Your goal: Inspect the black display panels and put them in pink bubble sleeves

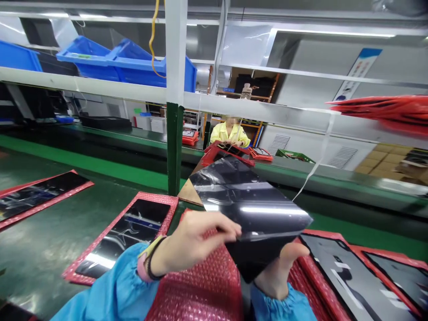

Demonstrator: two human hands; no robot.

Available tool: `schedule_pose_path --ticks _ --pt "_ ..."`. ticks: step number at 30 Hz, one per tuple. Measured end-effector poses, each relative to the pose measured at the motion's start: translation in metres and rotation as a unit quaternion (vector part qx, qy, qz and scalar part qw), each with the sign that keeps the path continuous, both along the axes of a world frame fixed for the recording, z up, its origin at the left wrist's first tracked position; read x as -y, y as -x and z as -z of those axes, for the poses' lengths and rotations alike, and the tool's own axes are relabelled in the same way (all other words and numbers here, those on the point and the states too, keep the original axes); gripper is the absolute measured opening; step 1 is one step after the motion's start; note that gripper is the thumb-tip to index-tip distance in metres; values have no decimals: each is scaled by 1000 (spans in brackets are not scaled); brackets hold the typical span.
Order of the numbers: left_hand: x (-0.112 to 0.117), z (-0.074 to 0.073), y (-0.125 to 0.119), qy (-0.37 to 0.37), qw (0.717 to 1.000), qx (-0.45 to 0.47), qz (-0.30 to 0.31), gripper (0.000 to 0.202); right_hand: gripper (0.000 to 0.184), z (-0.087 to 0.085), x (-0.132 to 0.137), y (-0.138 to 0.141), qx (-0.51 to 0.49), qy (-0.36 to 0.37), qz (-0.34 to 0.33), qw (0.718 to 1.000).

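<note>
My left hand (197,238) pinches the near edge of a glossy black panel (247,200) with thumb and fingers closed on it. My right hand (281,267) grips the same panel from below at its lower right, thumb up against the underside. The panel is lifted and tilted above a red bubble-wrap bag (200,290) that lies in front of me. Both sleeves are blue.
Black panels on red bubble wrap lie on the green belt at left (127,232), far left (36,194) and right (351,276). A white and green post (175,133) stands ahead. Blue bins (127,62) sit on the shelf. A person in yellow (230,133) works opposite.
</note>
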State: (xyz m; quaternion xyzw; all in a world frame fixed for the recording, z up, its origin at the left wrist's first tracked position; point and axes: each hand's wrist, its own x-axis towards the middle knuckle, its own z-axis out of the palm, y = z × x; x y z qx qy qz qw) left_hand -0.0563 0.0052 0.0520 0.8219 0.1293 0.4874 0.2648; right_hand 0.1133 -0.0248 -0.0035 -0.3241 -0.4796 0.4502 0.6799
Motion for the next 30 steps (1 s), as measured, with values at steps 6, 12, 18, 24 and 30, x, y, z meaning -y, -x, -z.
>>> schedule_pose_path --ticks 6,12,18,24,30 --pt "-33 12 4 306 936 159 -68 15 93 -12 14 -7 -86 0 38 996" --pt "-40 14 -7 427 810 393 88 13 72 -19 18 -6 -123 99 46 986" --pt "-43 21 -15 459 734 500 -10 5 40 2 10 -2 -210 192 -32 958" --pt "-51 17 -2 380 722 576 -56 5 35 12 5 29 -144 179 -99 968" --pt "-48 17 7 342 745 571 -44 2 41 19 1 41 -81 133 -130 979"
